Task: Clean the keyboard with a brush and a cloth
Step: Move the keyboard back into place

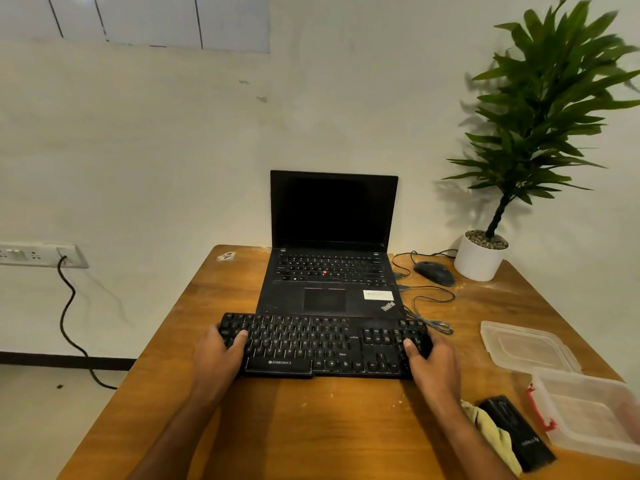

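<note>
A black keyboard (322, 346) lies on the wooden table (311, 427), just in front of an open laptop. My left hand (216, 358) grips its left end, thumb on top of the keys. My right hand (433, 360) grips its right end the same way. A yellow cloth (493, 434) lies crumpled at the near right, partly behind my right forearm. Beside the cloth sits a long black box (519, 436); no brush is plainly visible.
The black laptop (330, 271) stands open at the table's back. A black mouse (434, 273) with looping cable and a potted plant (479, 259) are at the back right. A clear plastic container (595, 410) and its lid (526, 346) sit at the right edge.
</note>
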Demonstrator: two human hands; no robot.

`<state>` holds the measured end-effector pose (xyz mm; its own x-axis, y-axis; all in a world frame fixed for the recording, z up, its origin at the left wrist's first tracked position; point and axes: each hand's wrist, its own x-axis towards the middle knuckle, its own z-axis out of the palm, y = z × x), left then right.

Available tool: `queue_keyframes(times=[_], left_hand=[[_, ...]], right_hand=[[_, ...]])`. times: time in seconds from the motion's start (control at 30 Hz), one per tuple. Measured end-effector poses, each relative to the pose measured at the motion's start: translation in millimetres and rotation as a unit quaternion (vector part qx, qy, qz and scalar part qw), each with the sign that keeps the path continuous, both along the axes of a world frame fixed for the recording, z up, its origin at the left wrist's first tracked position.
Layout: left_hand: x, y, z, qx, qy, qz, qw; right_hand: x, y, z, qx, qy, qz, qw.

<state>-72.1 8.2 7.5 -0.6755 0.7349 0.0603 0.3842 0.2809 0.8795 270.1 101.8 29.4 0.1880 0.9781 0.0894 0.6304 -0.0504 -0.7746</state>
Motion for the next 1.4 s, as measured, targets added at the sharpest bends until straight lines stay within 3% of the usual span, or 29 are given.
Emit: queue_keyframes(times=[0.4,0.97,1.4], left_hand=[[-10.9,7.0,-20.1,-0.023,0.055,-0.008,0.998],[11.6,-1.2,12.6,-0.053,0.111,-0.015,0.992],[107.1,19.4,51.8,0.007,0.131,-0.122,0.984]], right_hand=[[-0.8,5.4,1.5,-0.006,-0.044,-0.005,0.999],[-0.4,-2.2,14.0,-0.011,-0.1,0.03,0.994],[31.0,-49.6,44.4,0.07,-0.126,0.084,0.986]])
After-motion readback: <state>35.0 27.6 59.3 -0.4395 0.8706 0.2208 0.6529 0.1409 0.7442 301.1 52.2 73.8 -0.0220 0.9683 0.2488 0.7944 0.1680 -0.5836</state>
